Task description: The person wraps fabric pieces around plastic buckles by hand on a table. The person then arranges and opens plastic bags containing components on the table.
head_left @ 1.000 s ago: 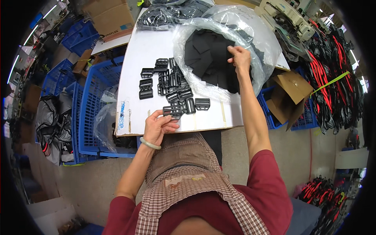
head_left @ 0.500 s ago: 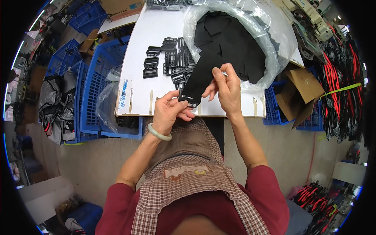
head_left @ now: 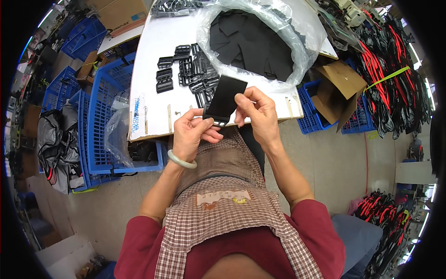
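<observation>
My left hand (head_left: pixel 191 135) is closed, thumb and fingers pinching a small black plastic slide buckle (head_left: pixel 221 123) just past the table's near edge. From the buckle a flat black fabric strip (head_left: pixel 226 95) stands up, tilted to the right. How the strip sits in the buckle's slots is too dark to tell. At the strip's right edge my right hand (head_left: pixel 259 116) is closed, thumb and forefinger pinched together on it, the other fingers curled partly behind. More black slide buckles (head_left: pixel 204 74) lie in a loose pile beyond my left hand.
A clear plastic bag (head_left: pixel 297 60) with many black fabric pieces (head_left: pixel 251 44) lies on the white table (head_left: pixel 155 109). Blue crates (head_left: pixel 95 144) stand left of the table. To the right are another blue crate (head_left: pixel 309 104), an open cardboard box (head_left: pixel 341 86) and hanging black-and-red straps (head_left: pixel 385 69).
The strip now stands more upright and shows a shorter, squarer face above the buckle. My right hand has come slightly closer to my left. The whole view has shifted, with the table appearing further left.
</observation>
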{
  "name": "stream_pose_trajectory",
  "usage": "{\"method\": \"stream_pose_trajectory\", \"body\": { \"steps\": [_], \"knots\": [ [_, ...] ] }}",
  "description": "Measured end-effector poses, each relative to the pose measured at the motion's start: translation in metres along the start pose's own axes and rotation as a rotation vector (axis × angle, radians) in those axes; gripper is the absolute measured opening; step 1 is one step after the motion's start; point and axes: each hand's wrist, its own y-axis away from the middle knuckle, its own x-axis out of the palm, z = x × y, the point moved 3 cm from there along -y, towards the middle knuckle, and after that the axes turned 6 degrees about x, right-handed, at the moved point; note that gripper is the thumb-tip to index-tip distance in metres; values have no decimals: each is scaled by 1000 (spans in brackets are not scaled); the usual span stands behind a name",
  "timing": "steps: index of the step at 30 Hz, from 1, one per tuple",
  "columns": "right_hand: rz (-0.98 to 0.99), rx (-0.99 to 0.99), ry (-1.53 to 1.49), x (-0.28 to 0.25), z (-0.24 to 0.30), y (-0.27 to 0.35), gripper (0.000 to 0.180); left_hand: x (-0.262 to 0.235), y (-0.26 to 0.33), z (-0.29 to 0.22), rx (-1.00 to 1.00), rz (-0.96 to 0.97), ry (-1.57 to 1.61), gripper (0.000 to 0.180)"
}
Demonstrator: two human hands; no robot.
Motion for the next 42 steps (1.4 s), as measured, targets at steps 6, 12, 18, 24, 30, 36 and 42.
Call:
{"method": "stream_pose_trajectory", "body": {
  "steps": [6, 12, 18, 24, 30, 36, 42],
  "knots": [
    [46, 122, -58, 12, -14, 11, 19, -6, 10, -1, 68, -5, -24, 20],
    [65, 136, -289, 19, -17, 23, 21, -3, 17, 2, 175, -37, -23, 22],
    [115, 419, -220, 16, -25, 30, 20, -6, 19, 12, 369, -20, -137, 26],
    [-7, 312, -296, 13, -31, 34, 23, -4, 23, 14, 492, 65, -329, 37],
    [-114, 96, -235, 4, -29, 31, 20, 15, 30, 4, 425, 102, -224, 47],
    [92, -19, 106, 6, -27, 22, 12, 14, 35, 1, 304, 32, -203, 52],
    [103, -47, 300, 5, -35, -69, 12, -51, 67, -30, 332, -318, -425, 32]
  ]
}}
